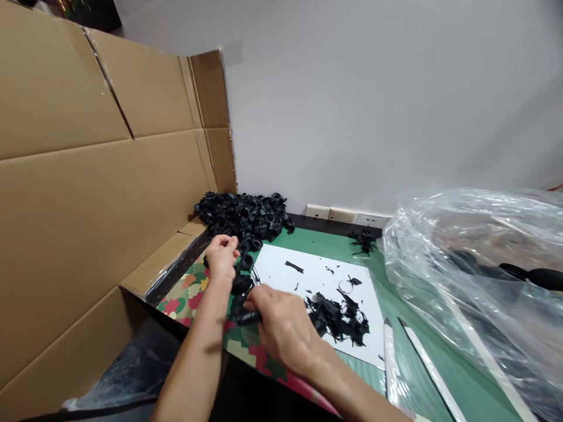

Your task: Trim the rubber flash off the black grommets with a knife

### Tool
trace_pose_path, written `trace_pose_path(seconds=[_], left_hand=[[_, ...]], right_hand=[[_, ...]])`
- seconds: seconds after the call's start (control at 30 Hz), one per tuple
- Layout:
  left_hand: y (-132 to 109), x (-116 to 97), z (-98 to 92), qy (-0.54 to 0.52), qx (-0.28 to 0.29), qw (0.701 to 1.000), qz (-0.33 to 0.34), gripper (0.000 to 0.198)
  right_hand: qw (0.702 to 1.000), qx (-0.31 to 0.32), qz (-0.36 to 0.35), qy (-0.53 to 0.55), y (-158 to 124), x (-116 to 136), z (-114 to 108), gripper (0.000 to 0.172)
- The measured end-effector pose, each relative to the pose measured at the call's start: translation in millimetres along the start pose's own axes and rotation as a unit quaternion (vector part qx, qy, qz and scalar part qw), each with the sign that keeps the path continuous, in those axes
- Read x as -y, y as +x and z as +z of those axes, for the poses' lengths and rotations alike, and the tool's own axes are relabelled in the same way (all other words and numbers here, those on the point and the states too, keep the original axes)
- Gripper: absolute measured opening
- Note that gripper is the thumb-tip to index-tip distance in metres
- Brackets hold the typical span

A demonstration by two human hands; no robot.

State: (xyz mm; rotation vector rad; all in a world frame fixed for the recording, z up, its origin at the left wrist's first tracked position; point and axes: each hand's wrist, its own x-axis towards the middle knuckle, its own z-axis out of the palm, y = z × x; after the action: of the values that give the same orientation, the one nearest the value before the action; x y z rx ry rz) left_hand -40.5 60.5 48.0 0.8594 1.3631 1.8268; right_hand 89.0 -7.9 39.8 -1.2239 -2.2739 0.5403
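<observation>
My left hand (222, 257) is closed in a pinch at the front of a pile of black rubber pieces (244, 214). Whatever lies between its fingertips is too small to make out. My right hand (281, 319) is wrapped round a black-handled tool (248, 318), whose working end I cannot make out clearly. Between the two hands lie several loose black rings, one of them a round black ring (247, 261). A white sheet (275, 264) lies just beyond my right hand, carrying a heap of black rubber scraps (338, 319).
Cardboard (132, 193) walls off the left side. At right, two white-handled blades (389, 357) lie on the green mat (382, 281), beside a large clear plastic bag (475, 252). Sockets (343, 215) line the wall behind, near a small black scrap pile (363, 240).
</observation>
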Motion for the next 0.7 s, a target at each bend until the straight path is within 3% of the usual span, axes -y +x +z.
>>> trace_pose_path(seconds=[0.07,0.13,0.23,0.33,0.43,0.6,0.7], left_hand=[[11,-10,-5.8,-0.019,0.007,1.000,-0.023,0.035],[10,-20,-11.7,-0.038,0.031,0.998,-0.039,0.036],[-9,-28,-20.9,-0.096,0.079,0.987,-0.102,0.038],[-32,-27,-29.0,-0.102,0.124,0.972,-0.170,0.037],[-49,-22,-33.3,-0.086,0.158,0.960,-0.215,0.039],[-63,-11,-31.1,-0.061,0.197,0.948,-0.241,0.046],[-69,-4,-26.0,-0.054,0.210,0.945,-0.244,0.049]], right_hand=[[1.000,-0.014,0.002,0.016,4,-3,3,0.029],[0.992,-0.084,0.086,0.031,17,-13,1,0.020],[0.974,-0.158,0.133,0.095,42,-31,-8,0.018],[0.973,-0.164,0.114,0.118,53,-40,-18,0.020],[0.970,-0.175,0.086,0.144,44,-41,-24,0.020],[0.954,-0.182,0.016,0.236,5,-35,-30,0.014],[0.953,-0.209,-0.046,0.215,-16,-33,-26,0.017]])
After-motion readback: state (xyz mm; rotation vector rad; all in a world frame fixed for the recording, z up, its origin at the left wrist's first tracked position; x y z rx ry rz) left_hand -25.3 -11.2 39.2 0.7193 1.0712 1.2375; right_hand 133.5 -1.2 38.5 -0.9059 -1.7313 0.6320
